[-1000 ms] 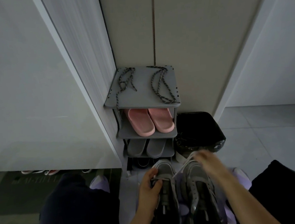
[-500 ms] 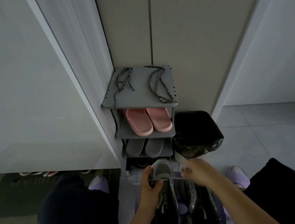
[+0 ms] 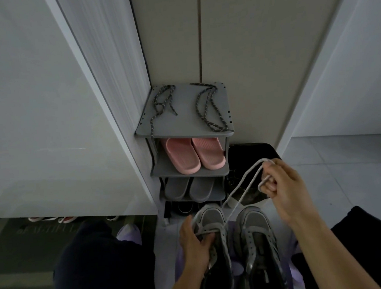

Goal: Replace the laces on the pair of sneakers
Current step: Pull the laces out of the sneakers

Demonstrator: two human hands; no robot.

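Two grey sneakers stand side by side on the floor between my knees. My left hand (image 3: 196, 242) grips the left sneaker (image 3: 212, 229) at its front eyelets. My right hand (image 3: 281, 185) is raised to the upper right and pinches a pale grey lace (image 3: 243, 190), which runs taut down to the left sneaker. The right sneaker (image 3: 256, 235) shows bare eyelets with no lace. Two dark speckled laces lie on the top of the grey shoe rack (image 3: 183, 122), one at the left (image 3: 159, 105) and one at the right (image 3: 209, 106).
The rack stands in a corner against a cabinet and holds pink slippers (image 3: 195, 154) and grey slippers (image 3: 188, 189) on lower shelves. A black bin with a bag (image 3: 251, 153) sits right of it. Purple slippers (image 3: 128, 231) are on my feet. Tiled floor extends right.
My right hand has pulled the pale lace up and to the right, away from the left sneaker, drawing out a longer stretch. My left hand keeps its hold on the shoe.
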